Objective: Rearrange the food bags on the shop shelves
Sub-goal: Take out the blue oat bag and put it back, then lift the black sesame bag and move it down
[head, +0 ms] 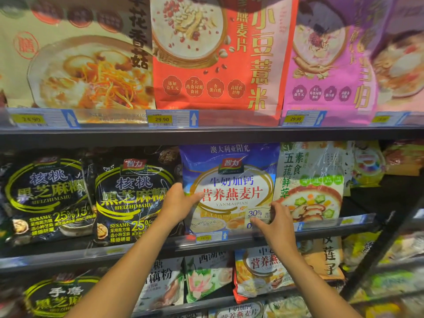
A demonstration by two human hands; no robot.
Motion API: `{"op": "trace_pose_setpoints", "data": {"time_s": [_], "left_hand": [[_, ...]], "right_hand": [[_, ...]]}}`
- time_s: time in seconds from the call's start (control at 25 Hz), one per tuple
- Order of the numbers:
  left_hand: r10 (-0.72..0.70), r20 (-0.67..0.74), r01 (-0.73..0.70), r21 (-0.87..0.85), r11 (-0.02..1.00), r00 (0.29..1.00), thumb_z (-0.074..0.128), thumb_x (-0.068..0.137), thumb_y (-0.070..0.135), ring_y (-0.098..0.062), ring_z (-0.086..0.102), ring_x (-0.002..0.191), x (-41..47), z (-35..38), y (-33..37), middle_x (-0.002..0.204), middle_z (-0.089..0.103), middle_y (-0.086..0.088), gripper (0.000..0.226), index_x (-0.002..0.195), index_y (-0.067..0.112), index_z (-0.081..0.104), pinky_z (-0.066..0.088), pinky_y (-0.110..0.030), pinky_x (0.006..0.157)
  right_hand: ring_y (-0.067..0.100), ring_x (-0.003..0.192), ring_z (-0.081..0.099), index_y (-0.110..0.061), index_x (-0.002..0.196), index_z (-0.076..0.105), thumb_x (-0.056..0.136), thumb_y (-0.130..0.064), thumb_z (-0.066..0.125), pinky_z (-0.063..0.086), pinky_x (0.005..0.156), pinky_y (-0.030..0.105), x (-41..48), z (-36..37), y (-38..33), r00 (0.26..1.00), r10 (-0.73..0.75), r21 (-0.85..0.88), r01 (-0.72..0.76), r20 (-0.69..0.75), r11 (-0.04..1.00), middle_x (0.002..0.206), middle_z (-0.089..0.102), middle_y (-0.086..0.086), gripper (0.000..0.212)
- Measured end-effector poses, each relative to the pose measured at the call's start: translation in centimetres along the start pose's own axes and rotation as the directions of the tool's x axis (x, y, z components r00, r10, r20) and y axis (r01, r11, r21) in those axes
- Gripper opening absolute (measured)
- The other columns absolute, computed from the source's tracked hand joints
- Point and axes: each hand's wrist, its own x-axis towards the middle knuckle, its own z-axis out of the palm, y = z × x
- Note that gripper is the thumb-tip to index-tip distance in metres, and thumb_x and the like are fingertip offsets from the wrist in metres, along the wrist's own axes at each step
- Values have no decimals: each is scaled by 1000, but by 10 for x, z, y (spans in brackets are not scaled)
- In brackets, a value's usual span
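I see both hands on the blue oatmeal bag point(229, 180), which stands upright in the middle shelf point(321, 235) row, between a black sesame bag point(130, 198) on its left and a pale green vegetable bag point(312, 180) on its right. My left hand point(179, 203) holds the bag's left edge, thumb across the front and the other fingers hidden behind it, so that grip is grasping the bag. My right hand point(275, 223) is at the lower right corner, thumb and fingers curled against the front by the "30%" print; I cannot tell if this grip really pinches the bag or only presses on it. A 2nd black sesame bag point(46, 196) stands further left. On the shelf above, a red bag point(220, 56) stands between a beige mushroom bag point(75, 60) and a pink bag point(330, 60), with yellow price tags point(162, 119) reading 29.90 on the rail. More bags fill the shelf below, partly behind my forearms.
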Motion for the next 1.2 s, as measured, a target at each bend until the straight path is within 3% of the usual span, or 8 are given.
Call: {"op": "trace_pose_setpoints", "data": {"time_s": [0.12, 0.48, 0.6, 0.72, 0.8, 0.92, 1.04, 1.2], "left_hand": [[6, -7, -6, 3, 1000, 1000, 83, 84, 44, -28, 65, 97, -4, 1, -2, 104, 66, -9, 49, 107, 8, 58, 57, -52, 86], [95, -23, -93, 60, 994, 995, 85, 81, 45, -22, 67, 97, -18, -5, -1, 108, 67, 0, 49, 110, 19, 55, 59, -51, 85], [156, -40, -152, 100, 983, 987, 84, 82, 43, -21, 64, 112, -28, -6, -3, 122, 63, 1, 52, 120, 22, 54, 58, -51, 94], [224, -73, -208, 184, 961, 972, 81, 87, 40, -24, 45, 144, -50, -9, -3, 157, 44, -1, 80, 152, 23, 38, 46, -51, 113], [287, -93, -252, 277, 927, 953, 78, 90, 39, -22, 25, 156, -68, -14, -4, 169, 26, 1, 93, 163, 25, 23, 33, -48, 123], [352, -121, -266, 446, 855, 928, 77, 89, 44, -22, 9, 160, -95, -22, -10, 173, 14, 2, 97, 164, 33, 17, 29, -53, 125], [355, -154, -224, 537, 814, 922, 76, 89, 46, -23, 7, 161, -127, -33, -18, 173, 13, 2, 94, 163, 33, 20, 29, -54, 123], [346, -192, -179, 577, 797, 918, 77, 88, 43, -25, 8, 160, -162, -51, -32, 173, 14, -1, 94, 163, 32, 21, 25, -50, 126]], "right_hand": [[25, 122, 52, -12, 140, 51, 77, -45, 87, 50, 102, 44, -4, -2, 0, 1000, 12, 9, -12, 9, 1000, 129, 56, 3, 79], [22, 128, 52, -19, 144, 45, 78, -48, 86, 51, 103, 43, -16, -22, -11, 1000, -17, 21, 16, 11, 1000, 138, 53, 1, 84], [22, 132, 48, -20, 145, 45, 79, -52, 83, 49, 103, 41, -23, -33, -12, 998, -68, -30, 68, -6, 997, 141, 49, 0, 82], [24, 135, 43, -21, 144, 47, 80, -49, 81, 44, 108, 42, -33, -44, -11, 984, -179, -103, 177, -9, 979, 145, 46, 1, 78], [26, 140, 40, -21, 146, 45, 82, -48, 80, 42, 112, 45, -42, -51, -11, 968, -250, -170, 247, 2, 954, 151, 41, 1, 78], [26, 148, 31, -27, 152, 37, 85, -47, 77, 39, 115, 50, -60, -60, -16, 946, -324, -227, 318, 12, 920, 160, 32, 1, 81], [26, 152, 25, -30, 156, 30, 86, -46, 77, 34, 119, 53, -78, -65, -24, 927, -372, -227, 371, 38, 901, 164, 26, 1, 85], [29, 147, 32, -26, 154, 37, 81, -44, 82, 41, 113, 54, -96, -62, -35, 898, -435, -202, 438, 63, 876, 160, 33, 5, 87]]}}
